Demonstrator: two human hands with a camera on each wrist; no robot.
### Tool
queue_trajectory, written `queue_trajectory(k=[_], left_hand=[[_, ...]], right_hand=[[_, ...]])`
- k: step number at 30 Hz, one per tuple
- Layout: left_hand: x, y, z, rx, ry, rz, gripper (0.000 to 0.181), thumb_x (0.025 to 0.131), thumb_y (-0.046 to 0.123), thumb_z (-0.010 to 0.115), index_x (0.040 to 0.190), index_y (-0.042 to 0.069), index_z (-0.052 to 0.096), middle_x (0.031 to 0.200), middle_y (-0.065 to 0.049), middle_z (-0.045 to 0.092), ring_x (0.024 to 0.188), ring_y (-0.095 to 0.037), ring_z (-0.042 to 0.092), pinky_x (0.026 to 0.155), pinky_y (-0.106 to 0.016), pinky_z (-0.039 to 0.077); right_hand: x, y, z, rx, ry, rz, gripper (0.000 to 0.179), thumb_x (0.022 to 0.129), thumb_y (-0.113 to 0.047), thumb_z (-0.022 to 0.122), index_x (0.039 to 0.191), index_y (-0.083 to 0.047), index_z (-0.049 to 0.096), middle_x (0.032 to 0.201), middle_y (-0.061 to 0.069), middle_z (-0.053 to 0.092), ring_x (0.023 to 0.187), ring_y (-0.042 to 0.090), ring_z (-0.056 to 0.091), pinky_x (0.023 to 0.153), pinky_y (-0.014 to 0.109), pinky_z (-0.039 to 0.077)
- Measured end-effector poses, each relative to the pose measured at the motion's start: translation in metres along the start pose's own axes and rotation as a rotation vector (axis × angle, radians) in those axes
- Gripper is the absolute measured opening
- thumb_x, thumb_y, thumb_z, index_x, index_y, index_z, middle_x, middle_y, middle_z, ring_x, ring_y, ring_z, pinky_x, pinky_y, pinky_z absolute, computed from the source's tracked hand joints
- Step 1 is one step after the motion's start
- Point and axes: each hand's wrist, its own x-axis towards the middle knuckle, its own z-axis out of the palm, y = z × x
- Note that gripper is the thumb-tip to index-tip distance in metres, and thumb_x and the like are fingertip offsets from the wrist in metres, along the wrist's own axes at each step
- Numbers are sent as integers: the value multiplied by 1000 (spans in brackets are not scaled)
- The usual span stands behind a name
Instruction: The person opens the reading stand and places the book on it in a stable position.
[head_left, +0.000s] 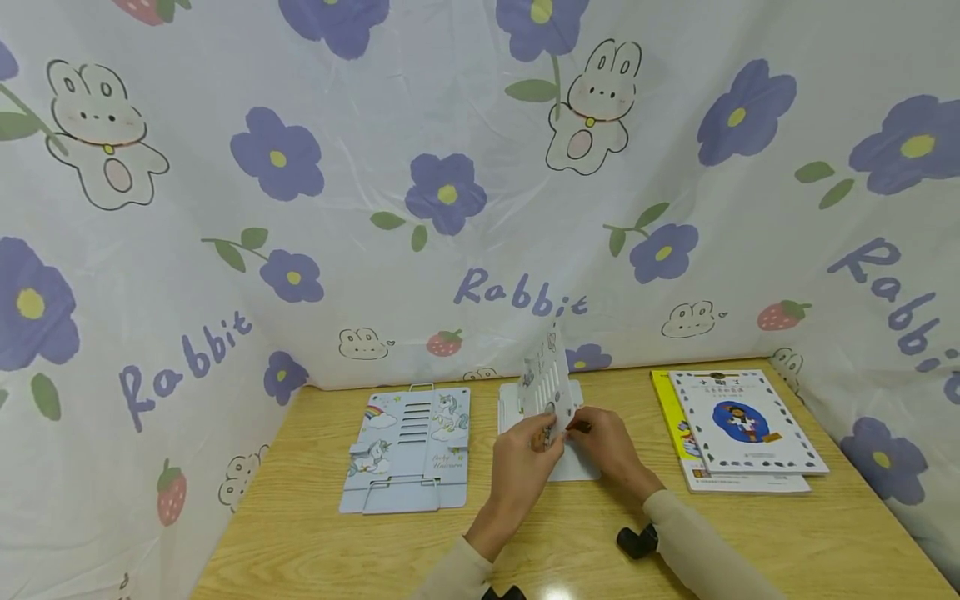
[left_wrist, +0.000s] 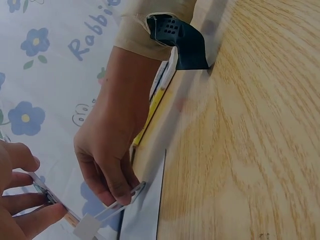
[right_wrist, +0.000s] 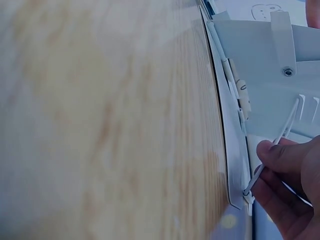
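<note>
A pale folding book stand (head_left: pixel 546 379) has its panel raised from a flat base (head_left: pixel 577 467) on the table. Gripping the lower part of the panel is my left hand (head_left: pixel 519 468), with the thumb on one side and fingertips on the other. My right hand (head_left: pixel 613 450) is low beside the panel. In the right wrist view, its thumb and fingers pinch a thin white wire support (right_wrist: pixel 289 117), one end of which meets the base edge. The wire's other end lies near the slots in the panel's back (right_wrist: pixel 260 100).
Left of my hands, a second stand (head_left: pixel 412 454) with unicorn prints lies flat on the wooden table (head_left: pixel 300 533). Two stacked books (head_left: pixel 738 417) lie at the right. A patterned curtain (head_left: pixel 360 275) hangs along the back and sides.
</note>
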Motion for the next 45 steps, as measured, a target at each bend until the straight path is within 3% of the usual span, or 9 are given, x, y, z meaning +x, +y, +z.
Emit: queue_trajectory(k=[5,10,17,23,27,32,37,40,45], left_hand=[[-1,-1,-1,33,-22,0,28,90,11,86,117,8,81,116,-7,81,100,-20,79,79,-33,66],[-2,-2,-1,7,-58,4,29,92,9,83,121,8,79,119,-8,79,100,-22,78,74,-31,66],[-3,-1,-4,0,-91,-10,31,92,10,84,123,7,78,122,-10,78,103,-23,77,78,-36,66],[3,-6,-17,-135,-230,-89,30,96,10,80,126,9,77,131,-9,74,118,-27,73,81,-25,65],[12,-13,-27,-261,-287,-186,23,100,11,75,122,11,78,124,-8,77,113,-26,75,76,-19,62],[26,-25,-29,-336,-256,-244,18,104,11,69,117,2,78,110,-12,80,101,-29,77,75,-26,65],[41,-40,-25,-386,-216,-286,19,105,7,66,115,-4,76,101,-19,79,93,-33,78,74,-28,66],[52,-49,-23,-355,-218,-301,21,107,9,64,118,-4,75,101,-18,79,92,-30,78,75,-25,65],[70,-62,-19,-281,-195,-299,22,107,9,62,118,-5,75,98,-16,79,88,-25,78,74,-24,65]], right_hand=[[-1,-1,-2,28,-21,33,10,88,-1,84,94,-7,81,90,6,80,85,21,76,78,38,64],[-3,0,-3,36,-29,44,12,89,-1,83,100,-7,82,93,7,81,87,22,77,78,38,64],[-1,-1,-6,31,-44,33,13,90,-1,82,103,-5,81,94,8,81,87,22,76,76,36,64],[-1,-2,-15,47,-68,62,6,95,-4,78,101,-4,78,95,7,79,89,20,74,80,35,63],[-3,-7,-25,113,-79,93,5,99,-4,74,102,-5,77,95,7,78,83,14,72,75,28,61],[-6,-20,-37,208,-72,132,10,100,-1,70,106,-5,77,94,9,79,75,12,72,68,24,60],[-16,-35,-43,307,-83,155,10,102,-2,68,110,-1,74,93,10,78,76,13,73,71,37,66],[-24,-44,-43,357,-97,168,9,103,-5,68,110,-1,71,94,10,77,78,14,74,73,42,66],[-35,-58,-37,416,-120,192,12,102,-12,72,107,-3,65,95,10,73,79,12,73,73,39,66]])
